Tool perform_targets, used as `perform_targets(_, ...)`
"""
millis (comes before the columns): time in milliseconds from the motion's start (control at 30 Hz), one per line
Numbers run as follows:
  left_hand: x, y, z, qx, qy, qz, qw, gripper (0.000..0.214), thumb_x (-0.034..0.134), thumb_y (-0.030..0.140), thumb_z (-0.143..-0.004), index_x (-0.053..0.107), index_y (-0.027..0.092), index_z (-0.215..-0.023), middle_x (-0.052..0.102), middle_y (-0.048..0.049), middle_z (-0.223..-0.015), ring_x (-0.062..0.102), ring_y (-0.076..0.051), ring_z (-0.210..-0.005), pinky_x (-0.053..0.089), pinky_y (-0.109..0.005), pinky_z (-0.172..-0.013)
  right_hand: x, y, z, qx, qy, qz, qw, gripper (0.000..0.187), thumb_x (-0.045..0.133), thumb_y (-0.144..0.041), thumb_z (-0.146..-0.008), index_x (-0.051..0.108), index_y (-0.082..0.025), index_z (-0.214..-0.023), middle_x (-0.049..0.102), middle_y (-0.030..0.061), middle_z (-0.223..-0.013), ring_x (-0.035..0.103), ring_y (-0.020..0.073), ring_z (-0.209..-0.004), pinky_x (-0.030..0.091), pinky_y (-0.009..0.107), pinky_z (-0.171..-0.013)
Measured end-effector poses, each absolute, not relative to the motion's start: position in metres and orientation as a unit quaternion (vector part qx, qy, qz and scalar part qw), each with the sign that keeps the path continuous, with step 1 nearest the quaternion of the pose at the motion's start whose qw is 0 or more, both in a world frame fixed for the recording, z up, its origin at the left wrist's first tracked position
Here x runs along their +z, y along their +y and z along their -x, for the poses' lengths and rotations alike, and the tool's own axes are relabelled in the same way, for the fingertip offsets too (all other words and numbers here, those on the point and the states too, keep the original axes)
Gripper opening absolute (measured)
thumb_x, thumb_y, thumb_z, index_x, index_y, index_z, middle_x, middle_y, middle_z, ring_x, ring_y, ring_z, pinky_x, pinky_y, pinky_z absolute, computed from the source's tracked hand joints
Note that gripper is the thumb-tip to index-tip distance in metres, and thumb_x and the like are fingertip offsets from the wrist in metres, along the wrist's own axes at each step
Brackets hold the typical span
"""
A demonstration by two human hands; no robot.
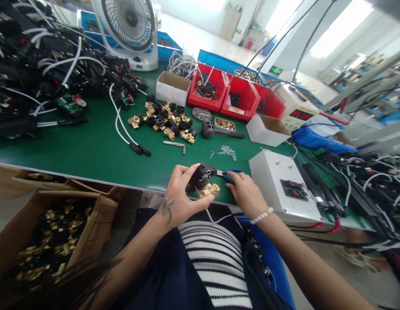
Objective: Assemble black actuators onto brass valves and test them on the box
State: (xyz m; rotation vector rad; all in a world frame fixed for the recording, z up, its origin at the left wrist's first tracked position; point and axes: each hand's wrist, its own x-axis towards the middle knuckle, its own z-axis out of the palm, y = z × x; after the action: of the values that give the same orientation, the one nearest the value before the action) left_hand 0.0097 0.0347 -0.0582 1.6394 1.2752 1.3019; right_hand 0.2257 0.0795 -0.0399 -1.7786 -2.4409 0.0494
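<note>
My left hand (177, 198) is closed around a black and brass valve assembly (204, 181), held just over the front edge of the green table (90, 150). My right hand (247, 191) grips blue-handled pliers (226, 174) whose jaws meet a small wire clip at the top of the valve. A pile of similar black and brass valve parts (166, 120) lies at mid-table. Loose wire clips (227, 150) are scattered just beyond my hands.
A white box with red switches (284, 185) sits right of my hands. Red bins (232, 97), small cardboard boxes (172, 86), a fan (129, 30) and tangled black cable assemblies (35, 64) line the back and left. A carton of brass parts (48, 241) stands below left.
</note>
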Motion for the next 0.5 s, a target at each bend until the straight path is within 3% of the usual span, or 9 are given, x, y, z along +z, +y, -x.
perform_targets(133,-0.065,0.035,-0.008,0.498,0.491,-0.626,0.345,0.072,0.073,0.037,-0.071,0.050,0.013,-0.135,0.047,-0.0078,-0.108,0.054,-0.020,-0.098,0.056,-0.035,-0.083,-0.047,0.066,-0.221,0.001,-0.819,0.572,0.040,0.039,0.058,-0.020,-0.090,0.060,-0.008,-0.128,0.064,0.0208,-0.111,0.060,0.0331,-0.104,0.053,0.045,-0.088)
perform_targets(267,-0.067,0.033,-0.007,0.496,0.486,-0.632,0.343,0.073,0.072,0.036,-0.072,0.049,0.013,-0.137,0.047,-0.0081,-0.109,0.053,-0.020,-0.100,0.056,-0.036,-0.084,-0.046,0.061,-0.224,-0.045,-0.818,0.573,-0.003,0.062,0.061,-0.041,-0.091,0.050,-0.004,-0.139,0.053,0.0294,-0.128,0.051,0.0413,-0.117,0.046,0.053,-0.095)
perform_targets(433,-0.067,0.032,-0.007,0.498,0.483,-0.633,0.344,0.073,0.073,0.036,-0.072,0.048,0.013,-0.137,0.046,-0.0081,-0.109,0.054,-0.021,-0.099,0.056,-0.037,-0.086,-0.045,0.059,-0.227,0.054,-0.797,0.599,0.052,0.051,0.048,-0.040,-0.094,0.062,-0.004,-0.126,0.060,0.0269,-0.102,0.055,0.0410,-0.100,0.045,0.058,-0.085)
perform_targets(500,-0.067,0.032,-0.007,0.496,0.484,-0.633,0.344,0.073,0.073,0.036,-0.072,0.048,0.012,-0.137,0.046,-0.0081,-0.108,0.054,-0.020,-0.098,0.056,-0.037,-0.087,-0.032,0.060,-0.228,0.097,-0.791,0.601,0.071,0.049,0.036,-0.042,-0.097,0.068,-0.007,-0.110,0.062,0.0206,-0.090,0.058,0.0342,-0.089,0.049,0.052,-0.078)
